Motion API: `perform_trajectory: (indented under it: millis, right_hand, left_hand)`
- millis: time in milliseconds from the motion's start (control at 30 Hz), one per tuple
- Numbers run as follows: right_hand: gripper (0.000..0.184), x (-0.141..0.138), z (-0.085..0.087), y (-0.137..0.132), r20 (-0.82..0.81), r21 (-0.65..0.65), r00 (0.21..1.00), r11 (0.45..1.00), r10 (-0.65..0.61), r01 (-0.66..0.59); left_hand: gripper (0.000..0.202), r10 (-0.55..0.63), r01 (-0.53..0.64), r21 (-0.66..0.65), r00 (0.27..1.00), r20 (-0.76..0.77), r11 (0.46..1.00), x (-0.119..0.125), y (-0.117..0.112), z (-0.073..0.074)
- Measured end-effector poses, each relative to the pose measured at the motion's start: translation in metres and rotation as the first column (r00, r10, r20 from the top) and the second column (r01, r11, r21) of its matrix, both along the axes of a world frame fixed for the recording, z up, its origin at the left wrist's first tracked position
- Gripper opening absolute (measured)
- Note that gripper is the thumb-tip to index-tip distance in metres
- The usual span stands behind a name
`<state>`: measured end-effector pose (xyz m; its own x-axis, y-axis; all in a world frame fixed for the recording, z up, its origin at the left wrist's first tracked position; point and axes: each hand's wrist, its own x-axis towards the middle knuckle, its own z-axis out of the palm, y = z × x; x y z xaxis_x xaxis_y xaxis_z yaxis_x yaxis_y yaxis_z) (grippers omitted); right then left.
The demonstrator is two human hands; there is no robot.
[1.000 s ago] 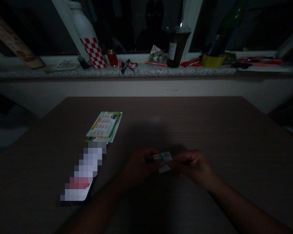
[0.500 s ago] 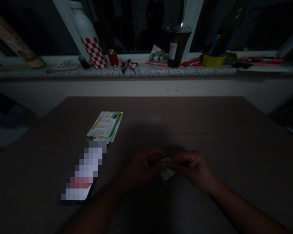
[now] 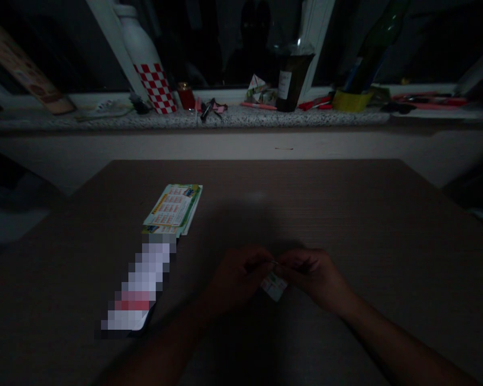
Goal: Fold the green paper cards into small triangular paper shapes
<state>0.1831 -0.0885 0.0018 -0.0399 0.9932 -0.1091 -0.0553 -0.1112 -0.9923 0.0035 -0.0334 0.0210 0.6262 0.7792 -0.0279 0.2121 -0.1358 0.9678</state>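
Both hands meet over the table, right of centre in the dim head view. Between their fingertips is a small piece of printed paper (image 3: 275,288), whitish with green and reddish marks, its lower part hanging below the thumbs. My left hand (image 3: 240,273) is closed, pinching its upper left edge. My right hand (image 3: 312,273) is closed too and pinches the upper right edge. Fingers and shadow hide the top of the paper, so its folds are hard to make out. A stack of printed paper sheets (image 3: 172,206) lies to the left, beyond a lit phone (image 3: 145,284) with a blurred screen.
The wooden table (image 3: 346,203) ends at a wall under a stone windowsill (image 3: 233,119). On the sill stand a white bottle with red checks (image 3: 155,80), a plastic cup (image 3: 292,80), a green bottle (image 3: 372,51) in a yellow ring (image 3: 352,101), and a folded paper shape (image 3: 260,88).
The paper has tilted between the fingertips, and more of its lower face shows below the thumbs. Both hands stay nearly in place, with their fingertips slightly closer together.
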Motion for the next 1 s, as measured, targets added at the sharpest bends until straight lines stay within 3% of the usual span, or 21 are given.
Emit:
perform_trajectory:
  millis: [133, 267, 367, 500, 633, 767, 1000]
  right_hand:
    - [0.022, -0.001, 0.000, 0.002, -0.082, -0.042, 0.997, 0.999, -0.001, -0.002]
    - [0.022, -0.002, -0.001, 0.006, -0.101, -0.073, 0.994, 0.997, -0.045, 0.038]
    - [0.027, -0.001, -0.003, 0.009, -0.134, -0.095, 0.984, 0.990, -0.118, 0.106]
    - [0.033, 0.002, -0.005, 0.010, -0.172, -0.079, 0.967, 0.981, -0.186, 0.174]
    - [0.034, 0.004, -0.004, 0.010, -0.191, -0.073, 0.963, 0.981, -0.190, 0.180]
    - [0.029, 0.005, -0.004, 0.009, -0.236, -0.029, 0.959, 0.988, -0.155, 0.152]
    - [0.021, 0.009, 0.001, 0.004, -0.189, 0.088, 0.978, 0.990, -0.088, 0.106]
  left_hand:
    - [0.011, 0.086, -0.085, -0.018, 0.994, 0.071, 0.996, 0.001, 0.005, -0.003]
    - [0.012, 0.090, -0.079, -0.114, 0.992, 0.087, 0.990, 0.005, 0.015, -0.009]
    - [0.026, 0.093, -0.074, -0.178, 0.991, 0.098, 0.981, 0.005, 0.020, -0.011]
    - [0.039, 0.065, -0.041, -0.161, 0.987, 0.146, 0.986, -0.002, 0.018, -0.009]
    - [0.031, 0.022, -0.006, -0.104, 0.988, 0.155, 0.995, -0.009, 0.013, -0.005]
    - [0.013, 0.075, -0.068, -0.075, 0.992, 0.097, 0.995, -0.008, 0.013, -0.004]
    - [0.011, 0.162, -0.137, -0.164, 0.975, 0.152, 0.977, -0.007, 0.014, -0.006]
